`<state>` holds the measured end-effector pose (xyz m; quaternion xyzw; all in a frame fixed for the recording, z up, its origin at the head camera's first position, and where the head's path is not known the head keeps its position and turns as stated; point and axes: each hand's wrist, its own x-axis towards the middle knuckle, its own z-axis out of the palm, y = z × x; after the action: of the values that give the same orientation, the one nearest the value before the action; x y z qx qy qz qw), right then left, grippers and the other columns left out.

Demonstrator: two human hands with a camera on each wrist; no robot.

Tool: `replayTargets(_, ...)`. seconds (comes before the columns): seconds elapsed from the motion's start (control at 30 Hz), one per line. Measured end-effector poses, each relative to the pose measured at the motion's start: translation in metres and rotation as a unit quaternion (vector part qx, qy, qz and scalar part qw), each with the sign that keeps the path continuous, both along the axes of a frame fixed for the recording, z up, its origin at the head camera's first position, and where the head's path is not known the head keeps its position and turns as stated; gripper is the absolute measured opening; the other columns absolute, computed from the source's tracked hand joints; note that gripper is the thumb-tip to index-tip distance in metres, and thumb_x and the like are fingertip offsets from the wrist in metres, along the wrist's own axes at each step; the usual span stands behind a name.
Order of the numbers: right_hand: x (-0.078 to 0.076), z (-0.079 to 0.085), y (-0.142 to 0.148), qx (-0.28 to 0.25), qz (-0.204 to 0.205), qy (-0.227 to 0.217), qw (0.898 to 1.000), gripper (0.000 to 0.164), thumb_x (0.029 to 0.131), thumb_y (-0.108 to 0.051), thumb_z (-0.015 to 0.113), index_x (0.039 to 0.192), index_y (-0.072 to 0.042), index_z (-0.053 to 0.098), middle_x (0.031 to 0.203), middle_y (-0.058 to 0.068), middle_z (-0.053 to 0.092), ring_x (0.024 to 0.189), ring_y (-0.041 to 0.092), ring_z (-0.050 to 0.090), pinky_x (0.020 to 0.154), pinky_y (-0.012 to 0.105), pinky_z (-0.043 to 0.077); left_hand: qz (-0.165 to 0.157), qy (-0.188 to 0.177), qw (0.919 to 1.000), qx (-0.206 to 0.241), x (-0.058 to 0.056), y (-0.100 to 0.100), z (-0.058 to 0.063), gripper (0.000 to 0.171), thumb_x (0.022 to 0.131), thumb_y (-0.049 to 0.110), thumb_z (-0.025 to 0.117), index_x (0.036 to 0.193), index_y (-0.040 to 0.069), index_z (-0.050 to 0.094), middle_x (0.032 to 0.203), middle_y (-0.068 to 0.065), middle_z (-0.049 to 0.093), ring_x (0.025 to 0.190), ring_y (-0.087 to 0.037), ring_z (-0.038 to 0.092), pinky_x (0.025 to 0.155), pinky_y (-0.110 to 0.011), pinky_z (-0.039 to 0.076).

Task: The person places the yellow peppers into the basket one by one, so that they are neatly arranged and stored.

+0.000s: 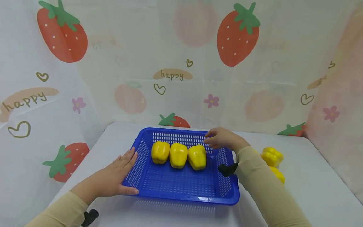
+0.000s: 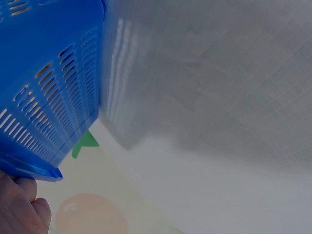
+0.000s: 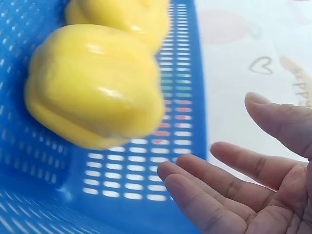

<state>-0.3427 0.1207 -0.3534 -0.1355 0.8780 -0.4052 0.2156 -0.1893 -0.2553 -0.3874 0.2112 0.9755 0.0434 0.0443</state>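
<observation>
A blue plastic basket [image 1: 181, 199] with slotted walls holds three yellow bell peppers, the left [image 1: 160, 152], the middle [image 1: 178, 155] and the right one [image 1: 197, 157], in a row near its back wall. My left hand [image 1: 120, 176] rests on the basket's left rim, fingers extended and thumb spread at the front corner. My right hand [image 1: 224, 138] hovers by the back right corner, nearest the right pepper and holding nothing. In the right wrist view its fingers [image 3: 234, 190] are spread apart from that pepper [image 3: 97, 87].
More yellow bell peppers [image 1: 271, 156] lie on the white tabletop [image 1: 309, 176] right of the basket, partly hidden by my right sleeve [image 1: 263, 186]. A strawberry-print curtain [image 1: 238, 82] encloses the table at the back and sides.
</observation>
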Motion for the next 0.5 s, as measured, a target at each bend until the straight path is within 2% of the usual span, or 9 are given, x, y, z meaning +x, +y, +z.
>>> replayTargets(0.13,0.002,0.01,0.011,-0.012,0.015,-0.002,1.0,0.044,0.088,-0.023,0.062,0.123,0.0,0.051,0.117,0.018,0.055,0.1,0.031,0.06,0.086,0.04,0.049,-0.002,0.003,1.0,0.001,0.0,0.0,0.0,0.117,0.065,0.083,0.043,0.147,0.005,0.011,0.153,-0.012,0.0,0.14,-0.028,0.007,0.109,-0.05,0.015)
replayTargets(0.27,0.007,0.018,0.022,-0.01,0.02,0.004,1.0,0.046,0.087,-0.026,0.063,0.124,0.0,0.05,0.118,0.018,0.055,0.096,0.024,0.062,0.085,0.039,0.05,-0.005,0.005,1.0,0.002,-0.001,0.0,0.0,0.117,0.065,0.083,0.043,0.146,0.004,0.012,0.153,-0.012,0.0,0.14,-0.029,0.006,0.109,-0.049,0.014)
replayTargets(0.5,0.015,0.027,0.043,0.002,0.031,0.025,0.999,0.049,0.088,-0.028,0.062,0.126,-0.001,0.048,0.118,0.018,0.056,0.102,0.028,0.06,0.085,0.037,0.05,-0.004,0.004,1.0,0.003,-0.001,0.0,0.0,0.117,0.065,0.082,0.043,0.146,0.004,0.011,0.153,-0.012,-0.001,0.14,-0.028,0.005,0.109,-0.049,0.014)
